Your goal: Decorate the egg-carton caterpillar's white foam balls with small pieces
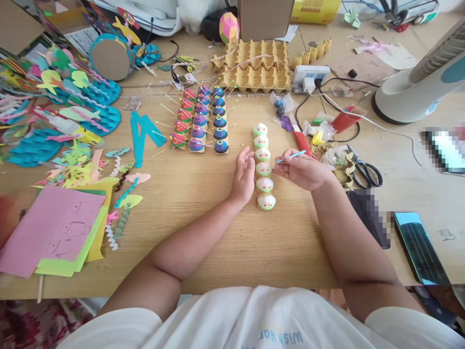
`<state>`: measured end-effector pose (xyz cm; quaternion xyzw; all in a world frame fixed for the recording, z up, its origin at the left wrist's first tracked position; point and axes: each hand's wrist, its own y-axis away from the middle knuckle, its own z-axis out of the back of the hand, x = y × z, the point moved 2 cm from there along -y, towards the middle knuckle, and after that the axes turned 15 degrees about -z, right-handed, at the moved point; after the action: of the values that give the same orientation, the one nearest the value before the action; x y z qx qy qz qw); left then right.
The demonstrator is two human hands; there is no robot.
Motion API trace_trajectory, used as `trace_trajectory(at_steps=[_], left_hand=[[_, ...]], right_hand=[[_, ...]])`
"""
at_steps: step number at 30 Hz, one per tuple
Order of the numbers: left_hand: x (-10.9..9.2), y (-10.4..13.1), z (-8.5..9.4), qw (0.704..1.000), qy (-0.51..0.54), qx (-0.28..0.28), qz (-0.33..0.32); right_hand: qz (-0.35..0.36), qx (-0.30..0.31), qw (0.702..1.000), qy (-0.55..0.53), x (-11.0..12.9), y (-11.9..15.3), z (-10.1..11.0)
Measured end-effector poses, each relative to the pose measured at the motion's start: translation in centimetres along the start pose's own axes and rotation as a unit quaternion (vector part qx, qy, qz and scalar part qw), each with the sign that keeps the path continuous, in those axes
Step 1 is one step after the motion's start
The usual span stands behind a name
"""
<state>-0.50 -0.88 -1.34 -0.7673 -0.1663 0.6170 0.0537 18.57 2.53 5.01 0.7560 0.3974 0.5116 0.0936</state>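
A strip of egg-carton cups (264,169) runs away from me on the table, each cup topped with white and green clay and small red and yellow face details. On its left side, my left hand (244,177) stands on edge, palm toward the strip, fingers loosely curved with nothing in them. My right hand (303,169), just right of the strip, pinches a thin light-blue pointed stick (296,156) between thumb and fingers. Farther back left are three more decorated strips: a red-green one (180,127), a purple one (197,131) and a dark blue one (220,133), with thin ball-tipped sticks poking out.
Paper sea-creature cutouts (78,165) and pink paper (54,228) cover the left side. Egg trays (254,77) and a power strip (311,75) lie behind. On the right are scissors (365,172), clay packets (319,128), a phone (421,249) and a fan base (395,104).
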Motion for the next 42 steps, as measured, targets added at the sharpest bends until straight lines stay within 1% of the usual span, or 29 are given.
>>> trace_trajectory(at_steps=[3, 5, 8, 12, 14, 16, 18, 19, 20, 22, 23, 25, 28, 30, 32, 34, 36, 38, 42], left_hand=[[0.0, 0.0, -0.2, 1.0, -0.004, -0.006, -0.013], [0.0, 0.1, -0.3, 1.0, -0.008, -0.008, -0.019], [-0.1, 0.1, -0.3, 1.0, -0.012, -0.004, -0.017], [0.0, 0.1, -0.3, 1.0, -0.022, 0.003, -0.021], [0.1, 0.1, -0.3, 0.999, -0.031, 0.004, -0.028], [0.0, 0.1, -0.3, 0.998, -0.046, 0.003, -0.037], [-0.2, 0.2, -0.2, 0.996, -0.066, 0.003, -0.055], [-0.4, 0.3, -0.2, 0.995, -0.075, 0.005, -0.067], [-0.6, 0.3, -0.2, 0.993, -0.082, 0.008, -0.08], [-1.0, 0.5, -0.3, 0.991, -0.087, 0.014, -0.101], [-1.2, 0.5, -0.4, 0.99, -0.087, 0.016, -0.107], [-1.4, 0.6, -0.5, 0.99, -0.087, 0.015, -0.112], [-1.5, 0.7, -0.6, 0.989, -0.096, 0.011, -0.115], [-1.5, 0.6, -0.6, 0.988, -0.103, 0.008, -0.119], [-1.4, 0.6, -0.6, 0.987, -0.105, 0.003, -0.123], [-1.3, 0.6, -0.6, 0.987, -0.104, 0.002, -0.122], [-1.3, 0.6, -0.6, 0.987, -0.104, 0.003, -0.119], [-1.3, 0.6, -0.6, 0.988, -0.102, 0.001, -0.117], [-1.2, 0.6, -0.6, 0.988, -0.102, -0.004, -0.117]], right_hand=[[0.06, -0.094, 0.993, -0.049, 0.1, -0.5, 0.5], [0.09, -0.14, 0.983, -0.083, -0.2, -1.0, 0.5], [0.103, -0.157, 0.979, -0.078, -0.8, -1.5, -0.1], [0.082, -0.134, 0.987, -0.041, -1.2, -1.5, -0.9], [0.076, -0.136, 0.987, -0.033, -1.3, -1.5, -1.0], [0.09, -0.154, 0.984, -0.02, -1.3, -1.7, -0.9], [0.136, -0.203, 0.969, 0.023, -1.2, -1.8, -0.5], [0.172, -0.239, 0.954, 0.062, -1.0, -1.8, -0.2], [0.209, -0.277, 0.931, 0.111, -0.9, -1.7, 0.1], [0.263, -0.338, 0.874, 0.23, -0.7, -1.5, 0.5], [0.272, -0.356, 0.846, 0.288, -0.6, -1.5, 0.7], [0.265, -0.374, 0.792, 0.403, -0.6, -1.3, 0.9], [0.23, -0.375, 0.7, 0.562, -0.6, -1.2, 0.6], [0.203, -0.372, 0.645, 0.636, -0.7, -1.1, 0.3], [0.181, -0.379, 0.608, 0.674, -0.7, -1.0, 0.0], [0.172, -0.395, 0.583, 0.689, -0.7, -0.7, -0.2], [0.167, -0.407, 0.568, 0.695, -0.6, -0.5, -0.3], [0.157, -0.413, 0.565, 0.697, -0.5, -0.4, -0.3], [0.14, -0.422, 0.573, 0.688, -0.6, -0.5, -0.1]])
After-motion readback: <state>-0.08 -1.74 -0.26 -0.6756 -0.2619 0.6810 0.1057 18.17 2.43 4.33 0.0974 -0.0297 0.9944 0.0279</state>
